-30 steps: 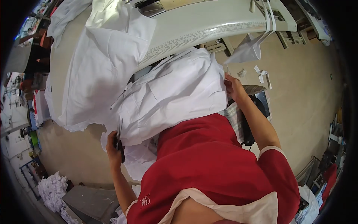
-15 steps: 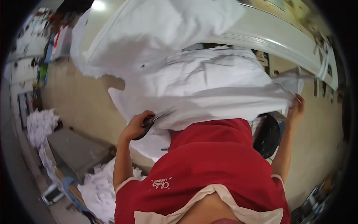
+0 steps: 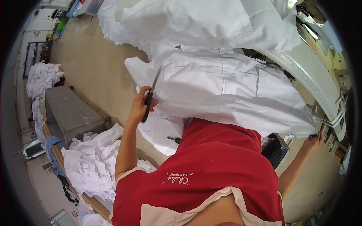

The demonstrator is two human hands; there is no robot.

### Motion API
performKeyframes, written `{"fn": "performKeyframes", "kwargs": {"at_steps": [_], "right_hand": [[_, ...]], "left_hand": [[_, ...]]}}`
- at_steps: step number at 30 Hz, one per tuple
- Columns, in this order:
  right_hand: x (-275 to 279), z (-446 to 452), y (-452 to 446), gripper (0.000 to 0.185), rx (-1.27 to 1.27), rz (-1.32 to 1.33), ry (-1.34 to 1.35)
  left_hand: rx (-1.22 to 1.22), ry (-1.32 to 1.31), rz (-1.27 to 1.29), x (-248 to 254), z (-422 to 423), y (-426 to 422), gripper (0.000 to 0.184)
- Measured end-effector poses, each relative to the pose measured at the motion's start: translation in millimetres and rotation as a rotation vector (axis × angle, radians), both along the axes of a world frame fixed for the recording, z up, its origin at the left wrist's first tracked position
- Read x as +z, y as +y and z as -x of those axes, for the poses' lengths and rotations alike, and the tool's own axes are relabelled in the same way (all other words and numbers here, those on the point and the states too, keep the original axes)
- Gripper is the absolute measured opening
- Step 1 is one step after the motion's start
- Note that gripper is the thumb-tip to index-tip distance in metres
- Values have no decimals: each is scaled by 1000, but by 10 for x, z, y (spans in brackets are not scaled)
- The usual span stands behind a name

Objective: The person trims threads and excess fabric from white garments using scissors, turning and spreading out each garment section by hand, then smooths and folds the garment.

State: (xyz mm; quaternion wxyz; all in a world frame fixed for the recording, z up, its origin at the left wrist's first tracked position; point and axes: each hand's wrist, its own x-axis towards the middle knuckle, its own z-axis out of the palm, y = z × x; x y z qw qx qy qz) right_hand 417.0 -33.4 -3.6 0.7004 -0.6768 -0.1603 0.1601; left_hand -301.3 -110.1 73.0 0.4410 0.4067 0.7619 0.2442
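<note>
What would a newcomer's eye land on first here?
Probably the bright red shirt, low in the middle. Then the wide white cloth spread above it, its lower right corner at the right hand. The black-handled scissors in the left hand also stand out, blades pointing away from the body.

floor [image 3: 88, 49]: beige | box [image 3: 77, 113]: grey, left | table [image 3: 315, 69]: pale, upper right

red short-sleeved shirt [image 3: 226, 162], cream collar [image 3: 158, 216], cream sleeve trim [image 3: 132, 171], white chest lettering [image 3: 178, 178]
</note>
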Motion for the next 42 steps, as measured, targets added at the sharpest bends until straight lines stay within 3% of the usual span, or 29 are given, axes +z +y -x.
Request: {"fn": "performKeyframes", "kwargs": {"at_steps": [2,3,6,8,13,15,17,20,24,27,28,30,32,34,37,38,40,42], "right_hand": [[-100,-238,53,21,80,43,83],[-152,-371,97,22,117,5,98],[-40,-349,176,24,193,-64,112],[26,-386,287,24,269,-104,108],[458,-80,614,22,289,-134,69],[572,-108,739,22,397,-90,24],[649,-126,860,22,496,-70,-13],[843,116,892,23,404,-203,-54],[860,38,591,21,353,-266,-148],[508,-76,266,20,269,-111,-128],[334,-121,168,20,255,-75,-112],[-110,-152,-80,21,223,53,-178],[-714,-514,-468,21,471,411,-151],[-365,147,-441,21,644,1228,-735],[-29,988,-318,28,649,878,-1329],[-50,1232,-196,36,756,575,-1212],[436,2211,13,41,1116,431,-917],[649,2953,100,46,1532,93,-879]], "left_hand": [[35,109,46,55,-155,20,49],[-60,351,8,78,-242,10,50],[-156,490,-531,-53,-700,-186,53],[-220,274,-714,-325,-927,-282,56],[-271,535,-703,-719,-742,-299,50],[-147,582,-679,-385,-602,53,43],[-26,468,-655,33,-425,477,41],[-63,533,-874,671,-305,1013,42],[-128,508,-880,1063,-325,1106,44],[-353,621,-745,936,-347,926,46],[-475,660,-853,802,-351,913,51],[-545,463,-698,514,-393,716,48],[-617,537,-478,246,-421,493,49],[-538,590,-551,-66,-427,239,51],[-156,584,-768,-245,-536,-168,49],[38,509,-647,-240,-634,-345,51],[472,-118,-465,-365,-781,-579,49],[583,-304,-209,-386,-974,-674,48]]}}
